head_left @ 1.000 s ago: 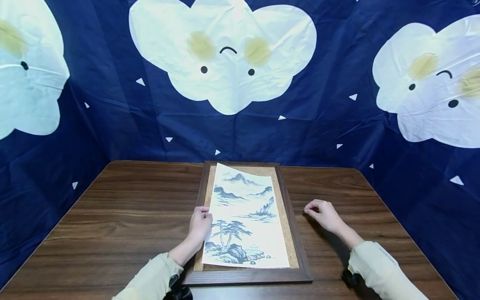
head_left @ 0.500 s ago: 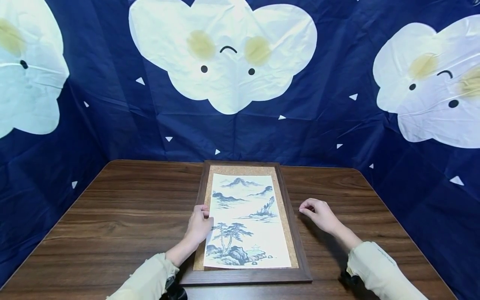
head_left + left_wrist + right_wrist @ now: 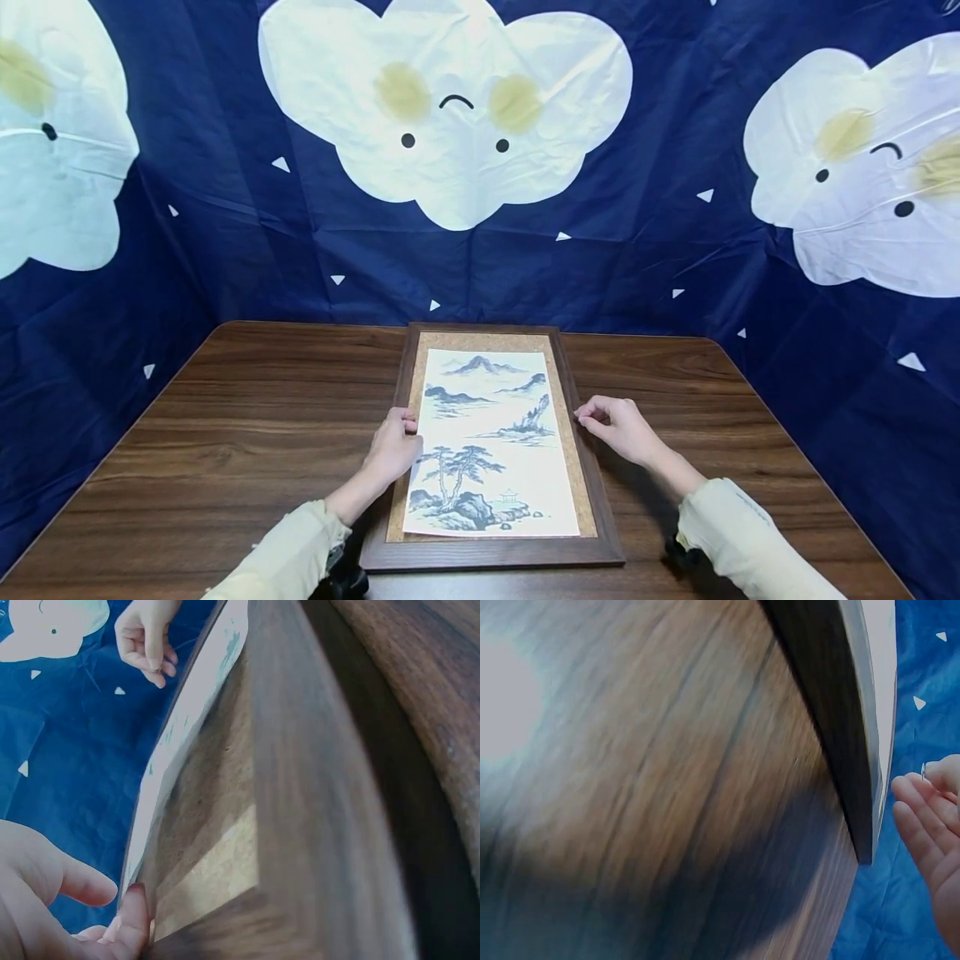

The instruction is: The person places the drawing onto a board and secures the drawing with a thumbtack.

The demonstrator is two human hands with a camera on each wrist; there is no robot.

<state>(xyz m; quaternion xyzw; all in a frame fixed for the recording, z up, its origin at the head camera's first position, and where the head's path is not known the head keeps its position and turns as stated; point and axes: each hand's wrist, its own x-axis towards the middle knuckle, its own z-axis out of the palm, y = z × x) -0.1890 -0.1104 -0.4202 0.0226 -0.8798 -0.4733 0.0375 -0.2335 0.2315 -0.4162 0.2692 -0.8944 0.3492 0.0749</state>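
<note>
Closer now, the right hand (image 3: 621,429) pinches a metal sliver (image 3: 923,772) within reach of the print (image 3: 489,446). I can't tell the left hand's (image 3: 393,444) grip.

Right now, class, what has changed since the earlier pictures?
The bare right hand moved leftward to the right side of the dark-brown wooden frame. The raised top-left corner of the white rectangular paper printed with blue-grey mountains came down. The bare left hand stays at the paper's left edge; the frame stayed put.

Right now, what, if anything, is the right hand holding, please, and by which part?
The right hand pinches a tiny thin shiny piece; which part is unclear.
</note>
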